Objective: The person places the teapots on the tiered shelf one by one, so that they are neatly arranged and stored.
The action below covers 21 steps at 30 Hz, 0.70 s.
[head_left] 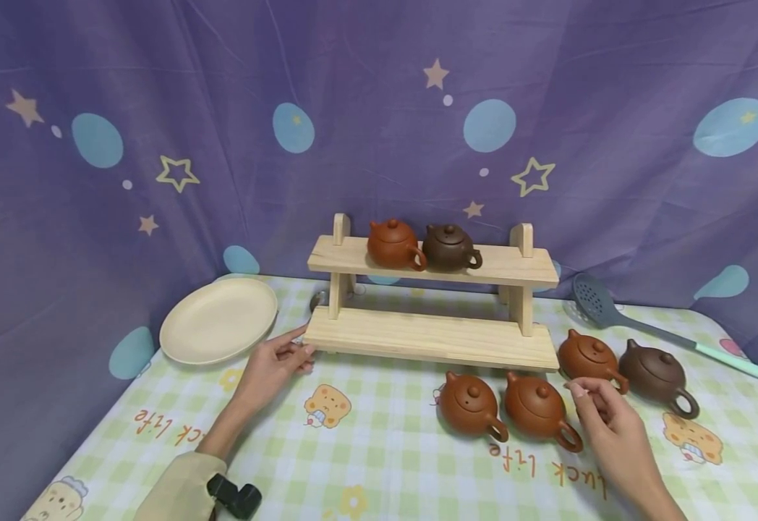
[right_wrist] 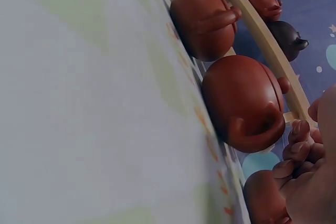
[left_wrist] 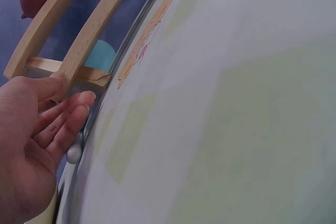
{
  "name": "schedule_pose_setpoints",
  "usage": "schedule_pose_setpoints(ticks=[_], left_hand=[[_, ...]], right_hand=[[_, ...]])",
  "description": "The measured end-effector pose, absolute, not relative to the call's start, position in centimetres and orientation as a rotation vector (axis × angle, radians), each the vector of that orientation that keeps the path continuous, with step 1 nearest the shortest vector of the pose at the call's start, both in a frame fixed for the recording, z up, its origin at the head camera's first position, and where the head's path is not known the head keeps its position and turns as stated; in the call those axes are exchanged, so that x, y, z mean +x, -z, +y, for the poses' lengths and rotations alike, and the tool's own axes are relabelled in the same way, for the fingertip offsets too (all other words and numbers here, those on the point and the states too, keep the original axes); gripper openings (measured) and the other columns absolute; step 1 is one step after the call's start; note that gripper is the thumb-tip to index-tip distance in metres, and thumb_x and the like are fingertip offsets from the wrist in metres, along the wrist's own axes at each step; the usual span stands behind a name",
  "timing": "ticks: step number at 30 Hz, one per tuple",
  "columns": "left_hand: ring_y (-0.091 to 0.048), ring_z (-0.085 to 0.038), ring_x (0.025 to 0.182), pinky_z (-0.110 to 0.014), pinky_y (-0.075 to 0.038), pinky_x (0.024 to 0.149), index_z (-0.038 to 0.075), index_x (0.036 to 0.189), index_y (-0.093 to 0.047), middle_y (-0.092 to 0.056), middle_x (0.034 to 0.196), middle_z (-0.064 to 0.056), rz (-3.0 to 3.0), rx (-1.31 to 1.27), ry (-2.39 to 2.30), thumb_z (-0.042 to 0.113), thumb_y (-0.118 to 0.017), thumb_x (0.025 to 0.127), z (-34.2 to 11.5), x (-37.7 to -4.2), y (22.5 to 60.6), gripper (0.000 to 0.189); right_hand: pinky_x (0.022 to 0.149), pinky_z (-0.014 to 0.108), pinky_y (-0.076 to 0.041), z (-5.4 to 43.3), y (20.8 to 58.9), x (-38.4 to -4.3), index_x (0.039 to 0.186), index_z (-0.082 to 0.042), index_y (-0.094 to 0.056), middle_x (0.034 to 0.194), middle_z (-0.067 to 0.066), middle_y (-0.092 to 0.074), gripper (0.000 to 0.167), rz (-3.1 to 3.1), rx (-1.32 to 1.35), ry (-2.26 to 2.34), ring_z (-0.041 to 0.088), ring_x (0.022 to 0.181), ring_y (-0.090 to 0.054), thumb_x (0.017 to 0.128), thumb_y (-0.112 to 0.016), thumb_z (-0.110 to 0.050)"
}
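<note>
A two-tier wooden shelf stands at the middle of the table. My left hand holds the left end of its lower board; in the left wrist view the thumb lies against the wood. My right hand is at the shelf's right front corner, fingers loosely bent, with nothing visible in its grasp. Two reddish-brown teapots, one left and one right, sit in front of the shelf, left of that hand. Behind it are another reddish-brown teapot and a dark brown teapot.
On the upper board sit a reddish-brown teapot and a dark brown teapot. A cream plate lies at the left. A slotted skimmer with a mint handle lies at the back right. Part of a metal utensil shows behind the shelf's left end.
</note>
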<state>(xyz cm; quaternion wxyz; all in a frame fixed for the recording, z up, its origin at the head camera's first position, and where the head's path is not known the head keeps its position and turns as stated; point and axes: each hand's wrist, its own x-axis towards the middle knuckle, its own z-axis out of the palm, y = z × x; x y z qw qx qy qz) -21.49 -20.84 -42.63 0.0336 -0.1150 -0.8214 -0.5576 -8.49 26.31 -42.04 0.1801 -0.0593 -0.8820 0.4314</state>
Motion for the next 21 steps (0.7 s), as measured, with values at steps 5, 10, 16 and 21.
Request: schedule_pose_setpoints(ticks=[5, 10, 16, 21], left_hand=[[-0.075, -0.027, 0.078, -0.029, -0.065, 0.074, -0.007, 0.147, -0.051, -0.074, 0.096, -0.021, -2.524, -0.364, 1.708, 0.015, -0.070, 0.102, -20.8, -21.4, 42.5, 0.054], [-0.075, -0.026, 0.078, -0.029, -0.065, 0.074, -0.007, 0.147, -0.051, -0.074, 0.096, -0.020, -2.518, -0.371, 1.709, 0.015, -0.070, 0.102, -20.9, -21.4, 42.5, 0.054], [-0.075, -0.026, 0.078, -0.030, -0.065, 0.074, -0.008, 0.148, -0.050, -0.074, 0.097, -0.021, -2.521, -0.382, 1.701, 0.013, -0.069, 0.102, -20.9, -21.5, 42.5, 0.054], [-0.075, -0.026, 0.078, -0.029, -0.065, 0.074, -0.007, 0.148, -0.050, -0.074, 0.097, -0.020, -2.529, -0.369, 1.699, 0.014, -0.069, 0.102, -20.9, -21.4, 42.5, 0.054]], right_hand=[[0.049, 0.028, -0.036, 26.3, 42.4, -8.0, 0.121, -0.001, -0.063, 0.076, 0.004, -0.059, 0.030, -2.511, -0.214, -1.246, 0.010, 0.061, -0.046, 0.112, -0.051, -0.027], [0.051, 0.027, -0.037, 26.7, 42.7, -7.3, 0.123, 0.000, -0.062, 0.073, 0.003, -0.058, 0.034, -2.561, -0.300, -1.268, 0.011, 0.063, -0.047, 0.112, -0.049, -0.030], [0.054, 0.026, -0.041, 27.0, 43.2, -6.4, 0.126, 0.003, -0.061, 0.071, 0.004, -0.054, 0.042, -2.618, -0.373, -1.357, 0.015, 0.063, -0.051, 0.113, -0.045, -0.034], [0.052, 0.028, -0.040, 27.1, 43.6, -6.0, 0.127, 0.001, -0.062, 0.070, 0.005, -0.052, 0.046, -2.652, -0.408, -1.403, 0.016, 0.060, -0.049, 0.113, -0.043, -0.038]])
